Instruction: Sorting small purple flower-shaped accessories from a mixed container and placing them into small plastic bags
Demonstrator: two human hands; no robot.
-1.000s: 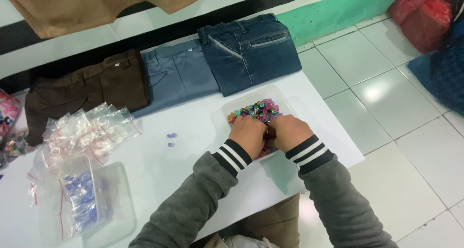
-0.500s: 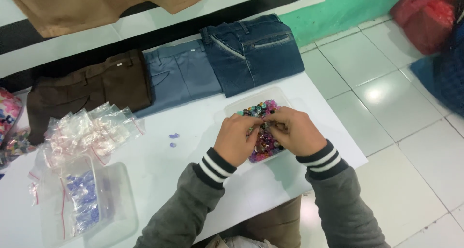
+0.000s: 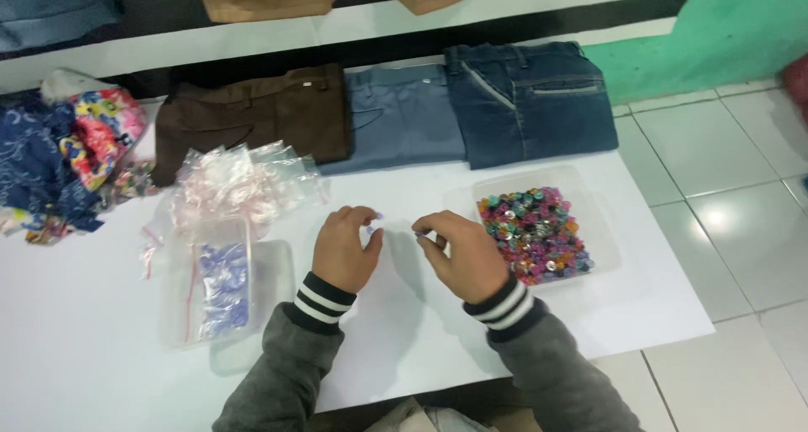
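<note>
My left hand (image 3: 346,249) rests on the white table (image 3: 101,348), its fingertips pinching a small purple button. My right hand (image 3: 461,253) is beside it, thumb and forefinger closed on another small purple button. Both hands sit just left of a clear plastic tray (image 3: 603,249) filled with several small multicoloured buttons (image 3: 532,233). To the left of my left hand lies a clear zip bag (image 3: 220,285) with purple buttons inside it, resting in a clear container.
A heap of empty clear zip bags (image 3: 240,184) lies behind the filled bag. Folded brown trousers (image 3: 257,119), grey-blue jeans (image 3: 400,116) and dark blue jeans (image 3: 534,100) line the table's far edge. Patterned fabrics (image 3: 67,159) sit at far left. Tiled floor (image 3: 741,230) lies right.
Both hands left the button tray and moved left to the middle of the table, each now pinching a small purple button. The camera view shifted too.
</note>
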